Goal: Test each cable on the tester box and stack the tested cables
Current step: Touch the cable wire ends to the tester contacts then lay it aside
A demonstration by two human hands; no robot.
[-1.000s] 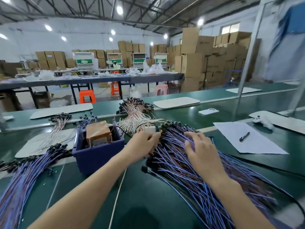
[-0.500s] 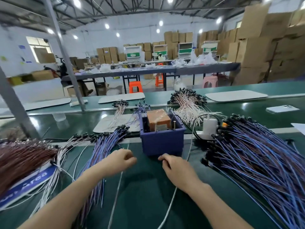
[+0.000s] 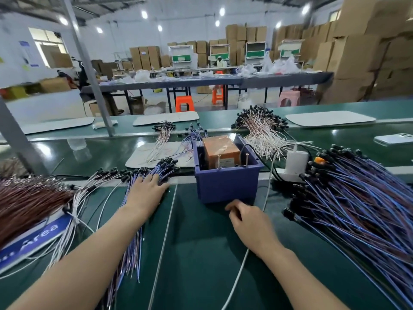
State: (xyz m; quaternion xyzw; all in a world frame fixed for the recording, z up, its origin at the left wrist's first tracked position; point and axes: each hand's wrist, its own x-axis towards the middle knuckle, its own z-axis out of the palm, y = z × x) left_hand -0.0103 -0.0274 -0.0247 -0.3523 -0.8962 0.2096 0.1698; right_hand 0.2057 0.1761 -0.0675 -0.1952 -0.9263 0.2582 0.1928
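Observation:
The tester box point(image 3: 225, 184) is a blue bin holding an orange unit with two upright metal pins, at the table's middle. A stack of blue cables with black ends point(image 3: 143, 175) lies left of it. My left hand point(image 3: 146, 191) rests flat on that stack, fingers straight. A large heap of blue cables point(image 3: 357, 198) spreads on the right. My right hand point(image 3: 250, 222) hovers just in front of the box, fingers loosely curled, holding nothing that I can see.
A bundle of brown cables point(image 3: 29, 202) and white cables point(image 3: 85, 193) lie at the left over a blue sign. A white charger point(image 3: 296, 161) and its cord sit right of the box. Pink-white cables point(image 3: 261, 133) and a phone point(image 3: 393, 138) lie farther back.
My view swung left from the right heap. My left hand moved forward onto the blue stack and flattened. My right hand left the heap and came in front of the box.

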